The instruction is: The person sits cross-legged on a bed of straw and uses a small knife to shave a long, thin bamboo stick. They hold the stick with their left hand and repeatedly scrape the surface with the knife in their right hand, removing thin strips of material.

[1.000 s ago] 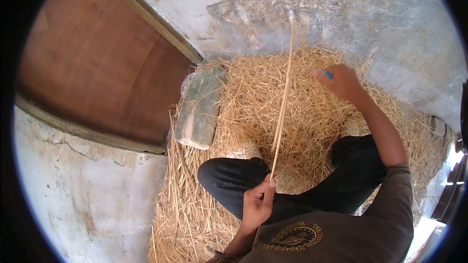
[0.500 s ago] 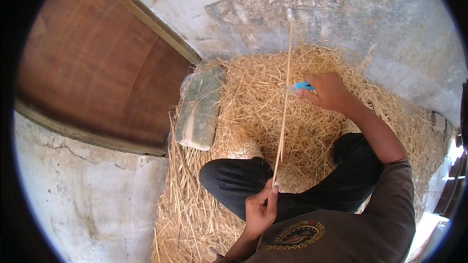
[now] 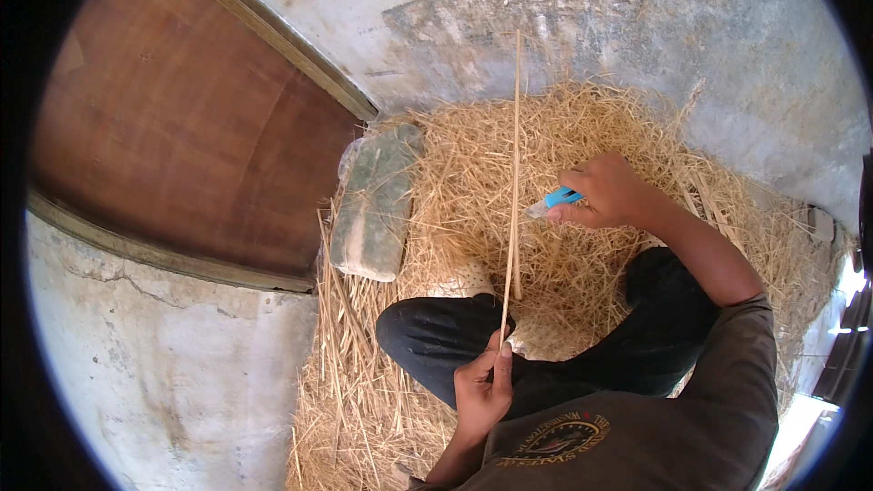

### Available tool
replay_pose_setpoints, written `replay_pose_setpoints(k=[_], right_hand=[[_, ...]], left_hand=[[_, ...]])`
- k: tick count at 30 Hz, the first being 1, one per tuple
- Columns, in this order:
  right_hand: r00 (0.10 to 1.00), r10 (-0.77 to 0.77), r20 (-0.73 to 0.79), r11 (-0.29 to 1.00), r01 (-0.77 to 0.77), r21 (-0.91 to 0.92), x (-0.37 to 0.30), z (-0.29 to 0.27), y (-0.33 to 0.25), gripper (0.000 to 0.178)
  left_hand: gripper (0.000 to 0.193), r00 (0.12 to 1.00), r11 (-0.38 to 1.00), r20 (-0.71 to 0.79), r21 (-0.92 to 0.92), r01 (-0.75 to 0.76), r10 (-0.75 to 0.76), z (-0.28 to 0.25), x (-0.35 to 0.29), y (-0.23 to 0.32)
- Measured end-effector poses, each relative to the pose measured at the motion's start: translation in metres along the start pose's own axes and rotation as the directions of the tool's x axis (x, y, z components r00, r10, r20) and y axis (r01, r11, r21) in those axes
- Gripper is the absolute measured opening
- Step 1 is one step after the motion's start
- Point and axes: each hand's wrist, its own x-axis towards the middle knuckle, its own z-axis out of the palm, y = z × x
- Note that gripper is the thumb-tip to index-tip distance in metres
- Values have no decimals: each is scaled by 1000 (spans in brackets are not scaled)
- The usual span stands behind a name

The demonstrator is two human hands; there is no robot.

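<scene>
A long thin strip (image 3: 515,155), pale like bamboo or cane, rises almost straight up the picture. My left hand (image 3: 483,386) pinches its lower end between thumb and fingers, in front of my bent knee. A second thin piece seems to hang alongside its lower half. In my right hand (image 3: 605,191) is a utility knife (image 3: 562,196) with a blue handle, gripped with its blade pointing left. The blade stands a little to the right of the strip, apart from it.
Straw-like shavings (image 3: 464,164) cover the floor around my crossed legs (image 3: 436,341). A long greenish, plastic-wrapped block (image 3: 373,200) lies to the left. Behind it is a brown wooden panel (image 3: 191,118) in a frame. A stained wall (image 3: 618,36) stands at the far side.
My right hand with the knife has come down toward me, and the blade has moved away from the strip. The strip's far end has swung left. My left hand has barely shifted.
</scene>
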Motion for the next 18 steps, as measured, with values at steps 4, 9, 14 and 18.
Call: replay_pose_setpoints(k=[4,9,14,18], right_hand=[[1000,12,1,1000,-12,-3,1,1,1,57],[994,88,-69,996,-85,39,-2,13,11,57],[967,228,-112,974,-227,22,1,6,31,55],[956,275,-101,954,-284,-90,0,-4,51,51]], left_hand=[[17,1000,1000,18,14,4,-4,3,-1,4],[16,999,998,47,60,9,-12,5,-4,6],[20,998,995,68,98,-20,14,9,-10,9],[18,989,989,126,116,-96,81,9,-27,-9]])
